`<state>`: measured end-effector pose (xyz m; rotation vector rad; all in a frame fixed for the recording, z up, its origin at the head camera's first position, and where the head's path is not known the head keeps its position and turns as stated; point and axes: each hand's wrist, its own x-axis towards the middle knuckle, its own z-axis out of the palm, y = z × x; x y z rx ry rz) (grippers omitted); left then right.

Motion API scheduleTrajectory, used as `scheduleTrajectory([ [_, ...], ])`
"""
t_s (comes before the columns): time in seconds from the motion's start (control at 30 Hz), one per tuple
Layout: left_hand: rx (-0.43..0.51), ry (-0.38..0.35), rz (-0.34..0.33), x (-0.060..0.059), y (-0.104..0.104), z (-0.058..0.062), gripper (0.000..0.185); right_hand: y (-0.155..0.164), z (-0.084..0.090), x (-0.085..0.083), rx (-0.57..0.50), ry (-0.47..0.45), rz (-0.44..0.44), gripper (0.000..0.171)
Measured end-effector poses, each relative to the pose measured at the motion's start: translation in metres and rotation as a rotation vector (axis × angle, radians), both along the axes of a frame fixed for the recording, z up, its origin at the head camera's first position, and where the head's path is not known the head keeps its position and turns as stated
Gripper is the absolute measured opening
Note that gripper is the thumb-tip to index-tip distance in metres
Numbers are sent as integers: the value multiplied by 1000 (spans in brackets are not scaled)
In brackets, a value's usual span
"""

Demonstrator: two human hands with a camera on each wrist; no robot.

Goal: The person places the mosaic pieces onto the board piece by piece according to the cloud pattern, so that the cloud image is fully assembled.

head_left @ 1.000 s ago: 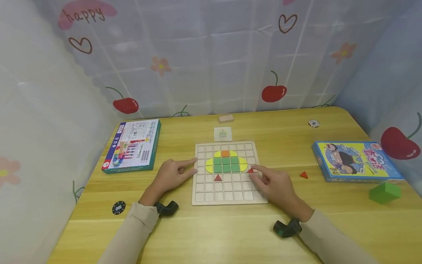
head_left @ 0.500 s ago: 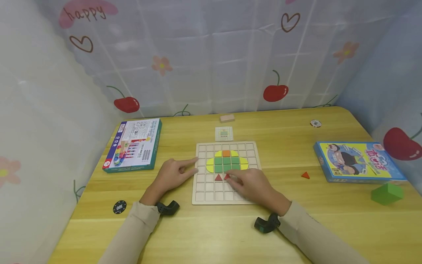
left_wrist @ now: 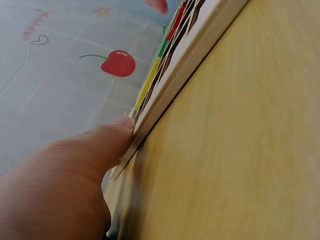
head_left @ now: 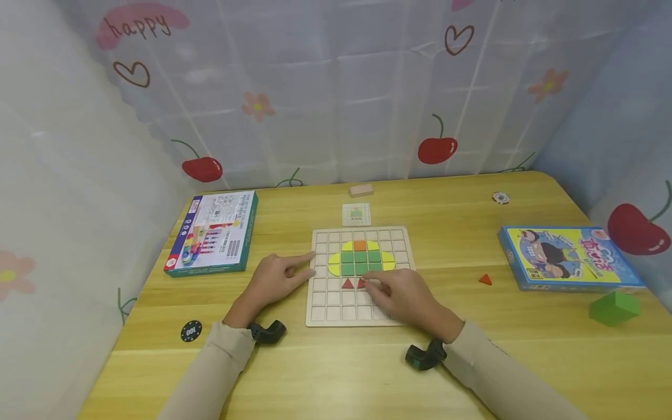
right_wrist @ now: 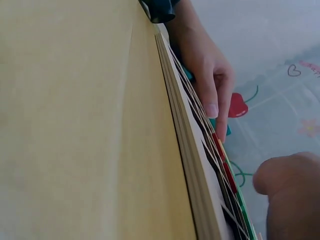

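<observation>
Red triangle tile (head_left: 361, 283) on the grid board (head_left: 362, 312), under the right hand's fingertips.

The tile lay in the board's fourth row from the far edge, just beside a second red triangle (head_left: 347, 283) and right under the green squares (head_left: 360, 262), near the middle of the bench (head_left: 336, 373). The right hand (head_left: 401, 297) held it with curled fingertips pinching at its edge; the left hand (head_left: 273, 277), fingers straight, pressed on the board's left rim. To seat it well, it seemed best to keep that steadying press, turn the tile until its point matched its neighbour, and lower it flat into one cell without nudging the yellow pieces (head_left: 333, 262). A spare red triangle (head_left: 485, 280) lay towards the bench's right edge.
</observation>
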<state>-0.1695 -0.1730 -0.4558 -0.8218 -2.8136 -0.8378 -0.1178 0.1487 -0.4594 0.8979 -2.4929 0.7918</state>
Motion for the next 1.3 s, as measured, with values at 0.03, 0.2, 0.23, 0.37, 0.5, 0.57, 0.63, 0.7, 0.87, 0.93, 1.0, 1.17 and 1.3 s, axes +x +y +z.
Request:
scheduleTrajectory([
  [0.03,0,-2,1,0,0,0,44,3,-1,1,-24,20,-14,17],
  [0.2,-1,-11,2,1,1,-2,44,27,-5,8,-154,117,-116,17],
  [0.23,-2,-10,2,1,1,-2,44,34,-5,10,-176,121,-137,18],
  [0.37,-4,-7,3,0,1,0,45,66,-4,19,-189,118,-244,21],
  [0.5,-9,-8,5,0,0,1,45,102,2,30,-150,92,-369,24],
  [0.57,-9,-4,2,-1,0,1,45,118,5,37,-139,71,-426,25],
  [0.63,-8,7,-1,-1,0,1,45,130,7,43,-138,45,-468,27],
  [0.7,-5,16,-2,-1,-1,1,44,139,9,49,-126,14,-501,28],
  [0.87,5,5,2,-1,-3,1,44,152,12,54,-46,-60,-556,30],
  [0.93,4,-9,4,-1,-3,0,45,154,13,54,-10,-79,-561,30],
  [1.0,0,-22,5,-1,-2,0,45,155,12,54,12,-103,-567,31],
  [1.17,-16,-30,11,-2,-1,-1,45,158,10,55,36,-135,-590,28],
  [1.3,-26,-30,16,-2,-1,-1,45,158,11,56,49,-152,-598,26],
])
